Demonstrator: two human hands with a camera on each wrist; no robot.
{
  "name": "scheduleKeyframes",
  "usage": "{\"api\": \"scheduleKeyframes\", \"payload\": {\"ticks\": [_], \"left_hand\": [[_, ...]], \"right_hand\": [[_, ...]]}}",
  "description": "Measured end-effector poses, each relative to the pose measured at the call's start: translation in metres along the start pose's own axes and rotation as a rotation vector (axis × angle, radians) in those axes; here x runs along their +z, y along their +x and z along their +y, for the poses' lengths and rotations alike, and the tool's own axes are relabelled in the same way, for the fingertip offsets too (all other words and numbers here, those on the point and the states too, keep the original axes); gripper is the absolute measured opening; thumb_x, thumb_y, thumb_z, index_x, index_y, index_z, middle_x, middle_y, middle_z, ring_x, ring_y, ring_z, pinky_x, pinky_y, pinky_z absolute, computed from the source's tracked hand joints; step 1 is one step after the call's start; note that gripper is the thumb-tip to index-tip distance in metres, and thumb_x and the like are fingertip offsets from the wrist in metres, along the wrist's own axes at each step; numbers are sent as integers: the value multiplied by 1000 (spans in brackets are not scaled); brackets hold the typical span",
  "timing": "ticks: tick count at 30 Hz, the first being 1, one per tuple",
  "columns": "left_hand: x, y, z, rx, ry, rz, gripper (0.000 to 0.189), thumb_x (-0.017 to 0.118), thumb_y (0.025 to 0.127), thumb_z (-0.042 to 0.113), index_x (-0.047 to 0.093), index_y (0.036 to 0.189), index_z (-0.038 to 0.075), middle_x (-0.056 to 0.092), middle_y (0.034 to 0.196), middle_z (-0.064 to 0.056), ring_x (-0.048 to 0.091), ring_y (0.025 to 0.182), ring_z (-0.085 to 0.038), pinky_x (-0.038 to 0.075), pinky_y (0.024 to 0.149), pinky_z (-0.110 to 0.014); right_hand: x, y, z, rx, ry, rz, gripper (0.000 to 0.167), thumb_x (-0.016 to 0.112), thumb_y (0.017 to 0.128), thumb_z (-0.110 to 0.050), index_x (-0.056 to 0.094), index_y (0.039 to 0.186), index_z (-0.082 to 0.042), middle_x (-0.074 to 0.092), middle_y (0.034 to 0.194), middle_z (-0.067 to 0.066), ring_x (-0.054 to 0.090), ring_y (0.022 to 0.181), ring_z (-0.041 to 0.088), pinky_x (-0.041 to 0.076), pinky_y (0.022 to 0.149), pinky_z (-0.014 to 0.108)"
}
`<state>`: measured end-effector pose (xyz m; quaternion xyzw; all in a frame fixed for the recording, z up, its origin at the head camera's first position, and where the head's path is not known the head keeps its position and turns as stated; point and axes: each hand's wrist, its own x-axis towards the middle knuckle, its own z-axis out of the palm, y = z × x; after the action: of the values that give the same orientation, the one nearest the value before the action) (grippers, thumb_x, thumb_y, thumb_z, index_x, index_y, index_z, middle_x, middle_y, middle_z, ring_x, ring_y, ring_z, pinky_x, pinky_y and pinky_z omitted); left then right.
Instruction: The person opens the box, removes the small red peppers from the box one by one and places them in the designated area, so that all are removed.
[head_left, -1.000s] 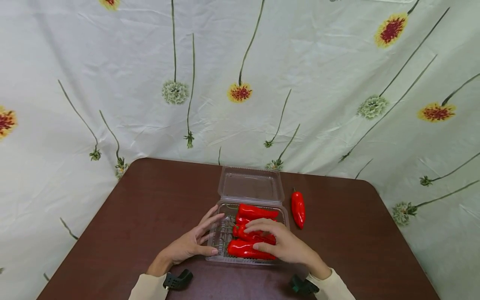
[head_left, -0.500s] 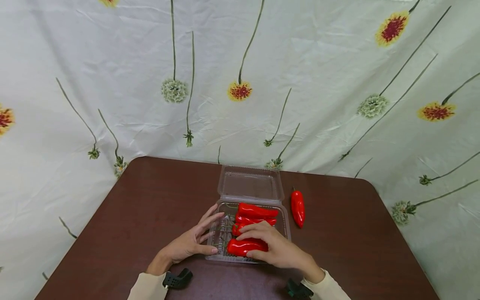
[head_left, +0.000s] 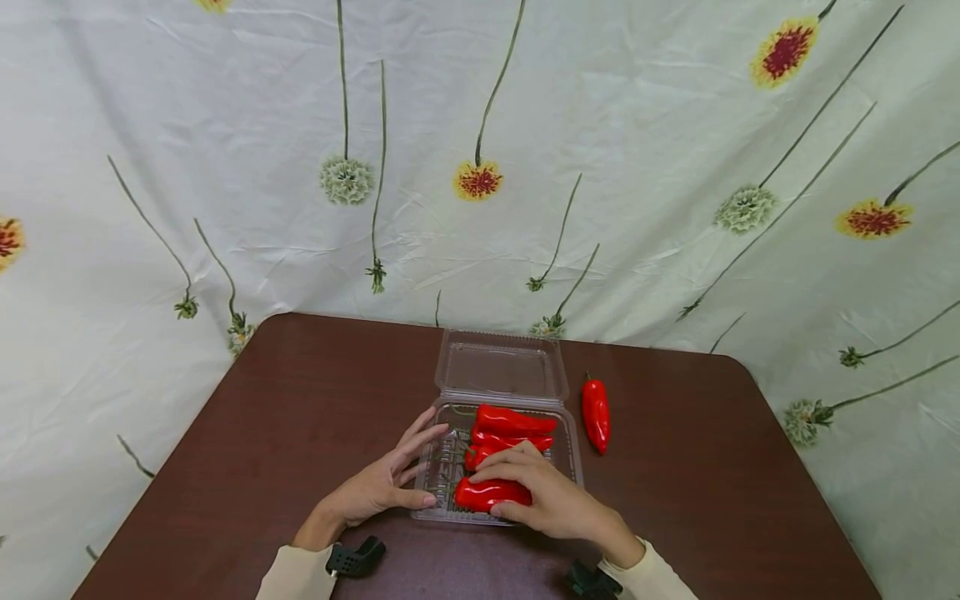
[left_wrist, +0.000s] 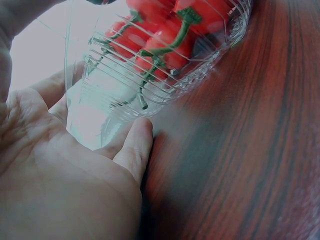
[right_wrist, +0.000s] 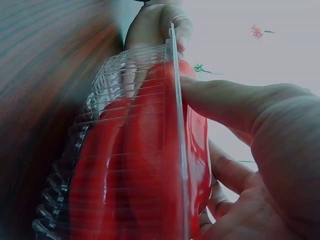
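Observation:
A clear plastic clamshell container (head_left: 577, 450) holds several long red peppers (head_left: 513, 421) with green stems (left_wrist: 172, 44). At its left side my left hand (head_left: 375, 490) lies with fingers spread and nearly straight, touching the wall. In the left wrist view that hand's thumb (left_wrist: 137, 145) points at the container's corner. My right hand (head_left: 551, 496) reaches over the front, with thumb and fingers round the front red pepper (head_left: 480, 495). In the right wrist view the thumb (right_wrist: 215, 97) lies against this pepper just above the rim; the fingers are on its other side.
The container's lid (head_left: 501, 367) lies folded back behind it. One more red pepper (head_left: 596, 417) lies on the dark brown table (head_left: 705, 467) to the right. A white floral cloth (head_left: 300, 108) hangs behind the table.
My right hand has moved left and slightly down along the front pepper, with its fingers coming closer round it. The left hand has stayed in place.

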<state>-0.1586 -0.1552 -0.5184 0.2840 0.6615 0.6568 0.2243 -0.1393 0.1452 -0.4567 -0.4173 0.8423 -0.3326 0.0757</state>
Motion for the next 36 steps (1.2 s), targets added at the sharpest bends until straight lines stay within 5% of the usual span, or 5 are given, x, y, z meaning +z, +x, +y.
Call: {"api": "scheduleKeyframes", "payload": {"ticks": [10, 23, 36], "left_hand": [[0, 0, 0, 8, 1, 0, 90, 72, 90, 4, 19, 161, 15, -16, 168, 4, -2, 154, -39, 17, 116, -69], [0, 0, 2, 1, -6, -11, 90, 70, 91, 2, 17, 162, 14, -18, 167, 4, 3, 153, -45, 15, 117, -69], [1, -1, 1, 5, 0, -7, 90, 71, 90, 1, 18, 161, 14, -17, 168, 3, 5, 152, -46, 16, 117, -68]], "right_hand": [[2, 2, 2, -22, -73, 25, 38, 77, 89, -24, 68, 126, -25, 67, 128, -10, 51, 113, 10, 46, 94, 28], [-4, 1, -1, 6, -90, 19, 36, 76, 90, -26, 68, 125, -26, 68, 126, -12, 58, 114, 9, 45, 105, 41], [-13, 1, 4, -35, -38, 114, 50, 80, 84, -16, 64, 131, -22, 68, 127, -7, 61, 110, 16, 53, 93, 33]]}}
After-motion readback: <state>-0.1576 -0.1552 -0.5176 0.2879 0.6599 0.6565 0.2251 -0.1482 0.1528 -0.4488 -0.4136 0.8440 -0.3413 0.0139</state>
